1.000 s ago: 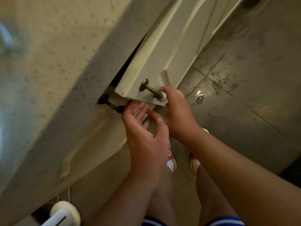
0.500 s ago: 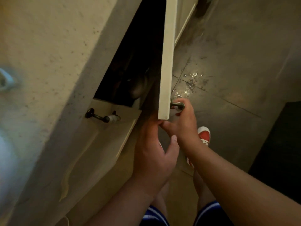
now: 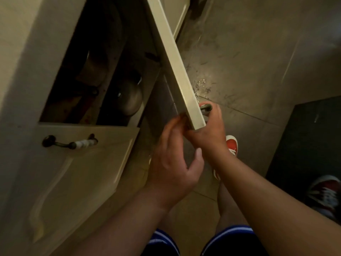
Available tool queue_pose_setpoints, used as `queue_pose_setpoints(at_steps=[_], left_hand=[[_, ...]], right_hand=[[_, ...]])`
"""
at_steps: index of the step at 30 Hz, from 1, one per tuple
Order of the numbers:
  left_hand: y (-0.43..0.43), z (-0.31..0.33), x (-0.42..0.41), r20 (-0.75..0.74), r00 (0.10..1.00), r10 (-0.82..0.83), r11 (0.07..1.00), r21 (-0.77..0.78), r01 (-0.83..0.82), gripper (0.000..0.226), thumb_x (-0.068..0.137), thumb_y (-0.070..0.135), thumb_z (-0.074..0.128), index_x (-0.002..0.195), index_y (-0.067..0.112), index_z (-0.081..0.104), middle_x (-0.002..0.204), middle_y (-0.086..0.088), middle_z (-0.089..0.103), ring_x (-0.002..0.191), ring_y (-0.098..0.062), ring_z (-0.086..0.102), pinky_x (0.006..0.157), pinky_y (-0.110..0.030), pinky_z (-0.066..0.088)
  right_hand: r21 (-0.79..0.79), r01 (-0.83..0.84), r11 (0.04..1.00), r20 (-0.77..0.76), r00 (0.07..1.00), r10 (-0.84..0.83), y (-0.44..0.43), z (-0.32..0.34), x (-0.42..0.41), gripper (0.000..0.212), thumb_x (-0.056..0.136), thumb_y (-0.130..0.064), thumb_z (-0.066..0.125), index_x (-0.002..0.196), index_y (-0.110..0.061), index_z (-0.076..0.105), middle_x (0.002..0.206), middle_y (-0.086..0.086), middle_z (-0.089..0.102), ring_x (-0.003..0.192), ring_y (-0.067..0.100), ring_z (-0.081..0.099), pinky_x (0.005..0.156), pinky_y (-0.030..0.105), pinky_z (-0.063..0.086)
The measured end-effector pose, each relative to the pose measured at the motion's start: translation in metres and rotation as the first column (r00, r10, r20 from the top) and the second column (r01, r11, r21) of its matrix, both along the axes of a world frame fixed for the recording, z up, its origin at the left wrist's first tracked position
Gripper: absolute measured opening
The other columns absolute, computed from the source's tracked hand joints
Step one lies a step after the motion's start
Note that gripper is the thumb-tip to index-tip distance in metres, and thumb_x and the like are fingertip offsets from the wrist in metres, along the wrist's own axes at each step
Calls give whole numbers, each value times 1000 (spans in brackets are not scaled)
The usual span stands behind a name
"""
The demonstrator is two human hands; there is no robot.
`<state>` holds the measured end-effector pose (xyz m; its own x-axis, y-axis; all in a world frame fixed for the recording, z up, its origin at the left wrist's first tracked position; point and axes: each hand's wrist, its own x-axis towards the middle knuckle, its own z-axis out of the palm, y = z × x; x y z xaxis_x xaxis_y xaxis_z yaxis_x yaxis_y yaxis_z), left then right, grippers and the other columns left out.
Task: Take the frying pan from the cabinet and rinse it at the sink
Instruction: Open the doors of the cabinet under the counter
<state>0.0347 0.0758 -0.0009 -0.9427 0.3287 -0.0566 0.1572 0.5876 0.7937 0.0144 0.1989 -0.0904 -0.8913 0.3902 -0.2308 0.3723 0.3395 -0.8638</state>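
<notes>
The cream cabinet door [image 3: 173, 52] stands swung out, edge-on to me. My right hand [image 3: 210, 130] is wrapped around its dark handle [image 3: 206, 107] on the outer face. My left hand [image 3: 171, 163] hovers just below the door's lower corner, fingers spread, touching its inner edge. Inside the dark cabinet [image 3: 88, 67] a rounded metal pot or pan [image 3: 129, 97] and a dark long handle [image 3: 86, 91] show dimly; I cannot tell which is the frying pan. The sink is out of view.
A shut cabinet door [image 3: 83, 163] with a dark-and-white handle [image 3: 70, 143] lies to the left. The grey tile floor has a wet patch [image 3: 201, 87]. A dark mat [image 3: 310, 141] lies at right, with a shoe [image 3: 326, 196] beside it. My red shoes [image 3: 231, 145] stand below.
The right door has swung further out, exposing more of the cabinet's inside. My right hand stayed on its handle; my left hand followed the door's lower edge to the right.
</notes>
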Motion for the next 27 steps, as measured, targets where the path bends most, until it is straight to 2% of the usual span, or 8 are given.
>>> queue_pose_setpoints(at_steps=[2, 5, 8, 10, 12, 15, 19, 27], left_hand=[[14, 1, -12, -153, 988, -12, 1000, 10, 14, 71, 80, 12, 68, 142, 4, 35, 147, -21, 39, 140, -18, 36, 110, -24, 35], [33, 3, -40, -328, 939, -98, 994, -73, 78, 67, 82, 7, 67, 140, 13, 37, 151, -27, 29, 145, -31, 28, 111, -44, 37], [51, 2, -64, -406, 896, -181, 972, -211, 101, 61, 86, 9, 67, 140, 21, 41, 153, -28, 26, 145, -38, 25, 109, -54, 36], [65, -1, -72, -452, 865, -218, 957, -272, 99, 61, 87, 7, 65, 140, 22, 41, 151, -28, 29, 143, -42, 26, 112, -55, 31], [81, -4, -78, -464, 853, -239, 944, -316, 93, 65, 86, 7, 66, 142, 23, 38, 151, -28, 29, 143, -44, 24, 113, -57, 27], [108, -8, -86, -470, 852, -232, 942, -328, 76, 64, 86, 12, 65, 142, 23, 36, 151, -29, 29, 144, -46, 20, 113, -62, 23], [143, -11, -102, -504, 842, -192, 961, -269, 58, 58, 87, 15, 61, 140, 21, 39, 150, -29, 32, 144, -47, 18, 115, -59, 19], [193, -15, -146, -543, 805, -238, 942, -332, 54, 69, 82, 10, 62, 143, 20, 32, 150, -29, 31, 142, -48, 17, 118, -45, 12]], right_hand=[[-3, -24, 1000, -9, 1000, 24, 20, 2, -1, 61, 54, -47, 72, 103, -52, 37, 103, -29, 40, 100, -11, 48, 70, 5, 42], [-31, -51, 998, -13, 999, 51, 44, 5, -6, 60, 57, -47, 73, 108, -47, 42, 115, -18, 41, 102, 1, 54, 77, 17, 50], [-82, -87, 993, 31, 995, 90, 69, 7, -13, 61, 63, -38, 83, 107, -50, 43, 114, -19, 50, 101, 1, 59, 74, 25, 56], [-150, -82, 985, 72, 993, 93, 87, 5, -15, 65, 65, -38, 84, 108, -60, 41, 111, -15, 62, 98, 2, 64, 68, 21, 58], [-200, -41, 979, 77, 995, 57, 103, 3, -15, 68, 69, -37, 84, 107, -68, 37, 101, -21, 65, 98, 1, 66, 65, 14, 57], [-250, 11, 968, 62, 998, 5, 123, -2, -15, 56, 78, -30, 81, 118, -47, 46, 100, -23, 65, 104, 7, 67, 78, 24, 60], [-315, 44, 948, -16, 999, -51, 146, -7, -26, 27, 87, -24, 71, 99, -45, 60, 111, -7, 70, 108, 10, 65, 88, 40, 58], [-270, 175, 947, 6, 984, -180, 206, -27, -68, 12, 87, -25, 70, 92, -30, 61, 101, -2, 70, 105, 19, 65, 92, 52, 53]])
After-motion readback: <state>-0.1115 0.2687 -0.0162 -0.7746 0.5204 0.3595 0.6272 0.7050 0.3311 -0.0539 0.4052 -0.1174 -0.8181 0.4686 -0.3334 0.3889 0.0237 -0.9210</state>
